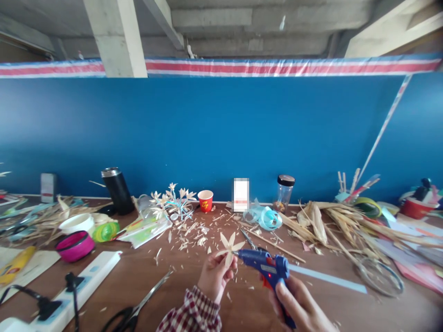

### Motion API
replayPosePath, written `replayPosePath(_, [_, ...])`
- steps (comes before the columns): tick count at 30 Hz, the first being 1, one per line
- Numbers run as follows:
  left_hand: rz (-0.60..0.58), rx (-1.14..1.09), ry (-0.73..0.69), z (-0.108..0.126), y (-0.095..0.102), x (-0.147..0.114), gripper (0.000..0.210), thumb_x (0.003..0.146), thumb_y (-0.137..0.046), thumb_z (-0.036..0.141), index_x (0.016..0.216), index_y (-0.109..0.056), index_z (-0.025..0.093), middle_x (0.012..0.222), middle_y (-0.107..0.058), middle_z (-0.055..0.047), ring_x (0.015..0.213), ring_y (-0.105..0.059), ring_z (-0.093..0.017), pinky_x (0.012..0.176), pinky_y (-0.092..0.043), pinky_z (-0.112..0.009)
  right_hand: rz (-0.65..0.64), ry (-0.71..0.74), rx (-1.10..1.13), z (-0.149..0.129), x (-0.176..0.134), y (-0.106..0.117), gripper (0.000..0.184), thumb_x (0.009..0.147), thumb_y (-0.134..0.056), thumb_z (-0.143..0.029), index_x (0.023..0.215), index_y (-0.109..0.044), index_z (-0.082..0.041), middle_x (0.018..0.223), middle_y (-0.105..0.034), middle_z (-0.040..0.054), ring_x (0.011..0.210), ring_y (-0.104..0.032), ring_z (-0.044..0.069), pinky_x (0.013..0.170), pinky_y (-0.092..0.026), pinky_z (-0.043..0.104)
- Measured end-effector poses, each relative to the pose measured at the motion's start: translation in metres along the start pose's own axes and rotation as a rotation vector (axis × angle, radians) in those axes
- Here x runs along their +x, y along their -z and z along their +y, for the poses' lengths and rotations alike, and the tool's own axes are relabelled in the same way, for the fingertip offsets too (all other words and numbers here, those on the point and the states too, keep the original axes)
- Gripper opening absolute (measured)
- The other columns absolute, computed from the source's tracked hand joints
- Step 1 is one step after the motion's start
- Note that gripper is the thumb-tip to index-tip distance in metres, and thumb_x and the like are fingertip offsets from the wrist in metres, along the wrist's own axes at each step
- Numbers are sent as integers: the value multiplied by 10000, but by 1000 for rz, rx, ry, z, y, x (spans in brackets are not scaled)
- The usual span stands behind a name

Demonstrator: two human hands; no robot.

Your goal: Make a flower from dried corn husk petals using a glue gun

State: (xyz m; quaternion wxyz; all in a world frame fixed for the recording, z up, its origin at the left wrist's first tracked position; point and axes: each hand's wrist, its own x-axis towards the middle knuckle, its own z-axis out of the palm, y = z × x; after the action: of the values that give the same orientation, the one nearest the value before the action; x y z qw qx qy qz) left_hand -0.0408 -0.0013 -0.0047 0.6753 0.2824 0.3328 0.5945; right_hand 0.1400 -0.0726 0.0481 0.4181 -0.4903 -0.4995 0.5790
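My left hand (216,275) is closed on a pale flower (227,243) with several long pointed petals, which looks made of dried husk. In my right hand (302,302) is a blue hot glue gun (263,263) with an orange trigger and a small red light lit on its side. The gun's nozzle reaches the flower's centre, though I cannot tell if it touches. Below my left hand, to the left, lies a pair of scissors (140,302) with black handles. A light blue paper strip (328,278) runs out behind the glue gun.
A white power strip (93,276) with plugs lies at left, near a pink round case (74,246). Finished flowers (173,200), a red paper cup (205,201), a black flask (117,191) and a clear jar (284,191) stand at the back. Dried husks (318,223) spread at right.
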Motion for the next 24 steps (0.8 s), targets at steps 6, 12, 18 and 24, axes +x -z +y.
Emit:
replayPosePath(6, [14, 4, 4, 1, -1, -1, 244, 519, -839, 279, 642, -683, 137, 611, -632, -31, 531, -527, -67, 431, -363, -149, -33, 26, -17, 4, 3, 2, 557, 733, -499, -692, 925, -516, -170, 606, -447, -51, 419, -323, 43, 399, -265, 184])
replayPosePath(12, [3, 30, 2, -2, 0, -1, 257, 545, -825, 306, 657, -676, 129, 595, -607, -15, 533, -523, -63, 440, -361, -151, -50, 30, -9, 9, 3, 5, 538, 750, -501, -671, 944, -513, -169, 611, -463, -44, 428, -340, 48, 396, -269, 182])
replayPosePath(18, [1, 38, -10, 0, -1, -2, 263, 577, -807, 323, 688, -675, 124, 626, -617, -23, 560, -535, -70, 439, -371, -148, -24, 31, 16, 5, 0, 5, 529, 739, -502, -683, 892, -505, -177, 604, -461, -45, 432, -347, 46, 403, -301, 177])
replayPosePath(24, [0, 37, 6, 2, -3, -2, 266, 567, -813, 322, 683, -677, 125, 616, -613, -15, 551, -539, -64, 436, -378, -141, -50, 66, 30, 7, 3, 3, 498, 754, -510, -655, 875, -494, -173, 591, -444, -56, 404, -326, 32, 386, -269, 170])
